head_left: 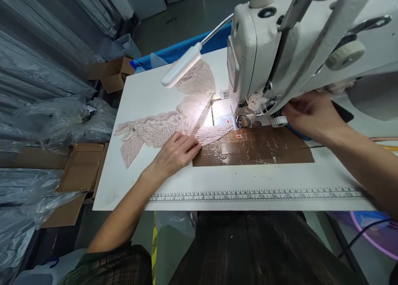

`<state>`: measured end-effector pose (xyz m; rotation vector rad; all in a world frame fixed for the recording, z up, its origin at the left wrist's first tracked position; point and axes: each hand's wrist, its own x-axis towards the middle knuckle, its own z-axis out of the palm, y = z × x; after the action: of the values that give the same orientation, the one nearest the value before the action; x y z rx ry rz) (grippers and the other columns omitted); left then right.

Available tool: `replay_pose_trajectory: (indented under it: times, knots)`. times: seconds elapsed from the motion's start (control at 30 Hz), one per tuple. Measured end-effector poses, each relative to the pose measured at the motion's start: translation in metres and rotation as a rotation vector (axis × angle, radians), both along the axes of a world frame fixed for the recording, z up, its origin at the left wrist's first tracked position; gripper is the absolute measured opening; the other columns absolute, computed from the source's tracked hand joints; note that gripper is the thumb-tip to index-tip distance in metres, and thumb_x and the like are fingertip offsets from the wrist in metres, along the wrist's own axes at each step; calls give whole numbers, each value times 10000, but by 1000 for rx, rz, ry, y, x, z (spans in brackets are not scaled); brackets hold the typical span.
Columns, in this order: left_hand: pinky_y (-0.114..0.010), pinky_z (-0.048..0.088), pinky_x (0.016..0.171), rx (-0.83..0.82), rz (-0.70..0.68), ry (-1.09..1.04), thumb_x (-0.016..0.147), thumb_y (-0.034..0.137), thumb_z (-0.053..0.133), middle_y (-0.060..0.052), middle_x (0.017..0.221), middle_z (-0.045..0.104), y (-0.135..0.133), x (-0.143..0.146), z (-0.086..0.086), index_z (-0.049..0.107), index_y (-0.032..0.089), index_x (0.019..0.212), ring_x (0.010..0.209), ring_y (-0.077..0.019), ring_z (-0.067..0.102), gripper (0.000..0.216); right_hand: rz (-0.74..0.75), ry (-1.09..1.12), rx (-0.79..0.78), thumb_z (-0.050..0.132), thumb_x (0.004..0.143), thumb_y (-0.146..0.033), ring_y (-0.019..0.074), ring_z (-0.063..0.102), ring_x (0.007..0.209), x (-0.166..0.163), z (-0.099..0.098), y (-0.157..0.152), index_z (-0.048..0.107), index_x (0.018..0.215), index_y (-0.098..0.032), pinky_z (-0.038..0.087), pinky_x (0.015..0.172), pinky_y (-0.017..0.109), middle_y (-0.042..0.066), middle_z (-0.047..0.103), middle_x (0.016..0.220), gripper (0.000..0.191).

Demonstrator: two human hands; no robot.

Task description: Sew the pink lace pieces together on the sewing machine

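A pale pink lace garment (161, 127) lies spread over the left of the white sewing table, and one pointed end runs to the presser foot (239, 122). My left hand (180, 150) rests at the garment's near edge, its fingers closed and pressed together on the lace. At the right of the needle area, my right hand (311, 113) reaches behind the front of the sewing machine (244, 57), close to a small ribbed knob (279, 121). Its fingers are curled; the tips and anything in them are hidden. A pink ruffled piece (256, 102) hangs by the needle bar.
Brown tape-covered sheet (255, 152) lies before the needle. A printed ruler (248, 196) runs along the table's front edge. A white lamp (182, 66) hangs over the lace. Cardboard boxes (82, 166) and plastic-wrapped goods (40, 90) stand left.
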<state>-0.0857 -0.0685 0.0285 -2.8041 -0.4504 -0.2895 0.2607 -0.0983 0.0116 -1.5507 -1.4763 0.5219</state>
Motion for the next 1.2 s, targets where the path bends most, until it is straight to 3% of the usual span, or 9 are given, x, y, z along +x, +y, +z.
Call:
replay_pose_trajectory:
  times: [0.13,0.27,0.47,0.57,0.67,0.77,0.9,1.07,1.2]
  knots:
    - [-356,449,708,-43,30,14,942,-23,462,-65,929,733,0,2,0,656,222,1033,778,-178,624,326,1,-86,-59,525,793,-315,153,642,683,2,5,-20,721,842,-170,508,650,286,47,706,785,249]
    - [-368,443,708,-17,57,39,946,-25,432,-71,914,738,-1,4,-1,655,210,1052,755,-184,618,340,21,-259,-1,495,799,-322,175,642,743,0,5,-27,683,808,-197,494,706,324,77,709,886,226]
    - [-413,464,862,-23,78,-85,925,5,497,-102,1157,750,-7,-5,-2,595,185,1130,914,-209,697,290,74,-294,112,502,855,-270,223,679,831,-2,-10,-31,668,820,-222,526,785,385,81,710,892,177]
    - [-465,455,960,-64,137,-165,886,35,546,-137,1274,703,-10,-14,1,496,189,1306,1038,-247,693,449,77,-320,161,503,864,-256,245,697,856,-4,-14,-34,699,890,-210,548,777,409,103,718,922,203]
    - [-504,457,1006,-73,199,-180,862,61,557,-153,1348,647,-11,-13,2,298,214,1497,1134,-276,663,702,85,-339,173,504,863,-233,246,705,855,-6,-16,-35,714,912,-205,560,753,406,109,721,942,218]
    - [-502,482,1037,-165,101,-120,855,45,522,-163,1388,596,-6,3,-2,176,209,1562,1260,-291,597,804,93,-341,195,508,860,-208,234,702,859,-7,-17,-35,726,905,-214,558,763,398,94,720,941,223]
    - [-420,525,1016,-322,0,-43,927,10,426,-160,1395,587,8,34,-12,297,178,1512,1264,-251,588,622,47,-322,213,512,857,-213,228,693,857,-6,-18,-35,749,902,-198,551,781,391,100,713,943,242]
    - [-323,543,818,-444,135,62,973,28,387,-125,1146,709,24,57,-14,522,176,1364,971,-201,676,439,-42,-360,173,494,857,-254,256,688,919,1,-17,-35,758,935,-178,549,834,410,122,726,980,285]
    - [-297,532,778,-668,202,-130,894,19,405,-92,1066,729,31,68,-4,592,156,1261,931,-178,679,434,-103,-489,80,464,874,-291,328,659,1013,10,-14,-37,749,1059,-140,536,856,477,175,718,1034,372]
